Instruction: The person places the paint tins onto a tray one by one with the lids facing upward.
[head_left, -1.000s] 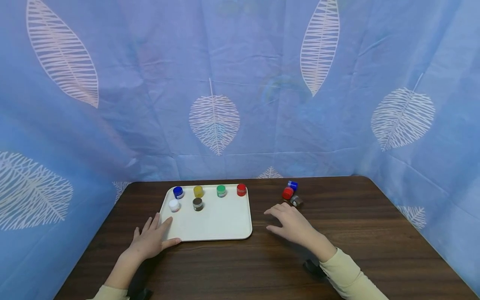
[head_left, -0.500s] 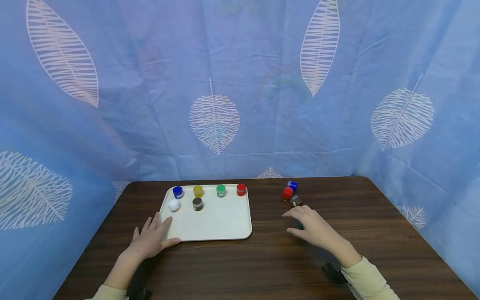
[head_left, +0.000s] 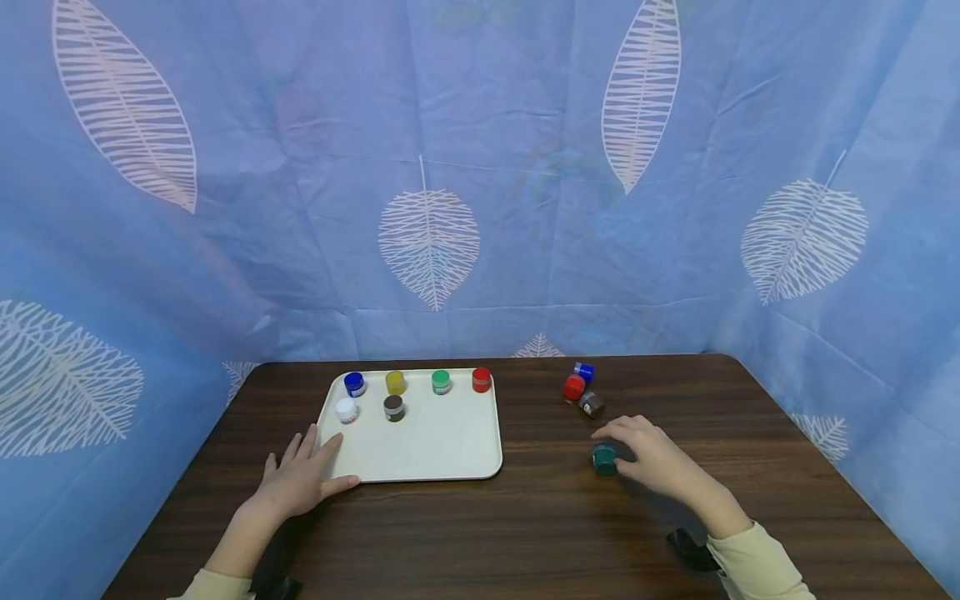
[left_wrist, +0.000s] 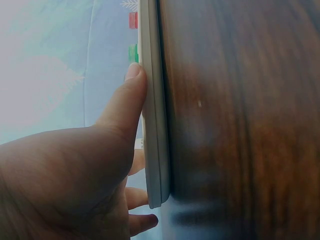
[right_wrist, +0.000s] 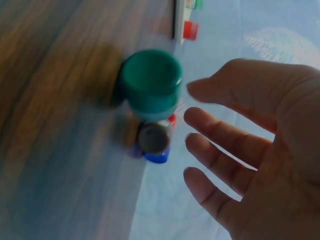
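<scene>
My left hand (head_left: pixel 294 487) rests with spread fingers on the near left corner of a white tray (head_left: pixel 431 454). In the left wrist view its thumb (left_wrist: pixel 131 95) lies along the tray's edge. My right hand (head_left: pixel 654 457) is held over the table just right of a small dark green paint jar (head_left: pixel 603 460). In the right wrist view, the loosely bent fingers (right_wrist: pixel 220 132) hold nothing, and a gap shows between them and the green jar's lid (right_wrist: pixel 150 72).
On the tray stand blue (head_left: pixel 355 383), yellow (head_left: pixel 395 382), green (head_left: pixel 441 382), red (head_left: pixel 482 380), white (head_left: pixel 347 410) and brown (head_left: pixel 393 407) jars. Beyond my right hand lie a blue jar (head_left: pixel 583 372), a red jar (head_left: pixel 573 387) and a brown jar (head_left: pixel 591 404). A blue leaf-patterned curtain (head_left: pixel 510 250) hangs behind the table.
My right hand has moved right, away from the tray, and the dark green jar it hid now shows beside it. My left hand stays on the tray corner.
</scene>
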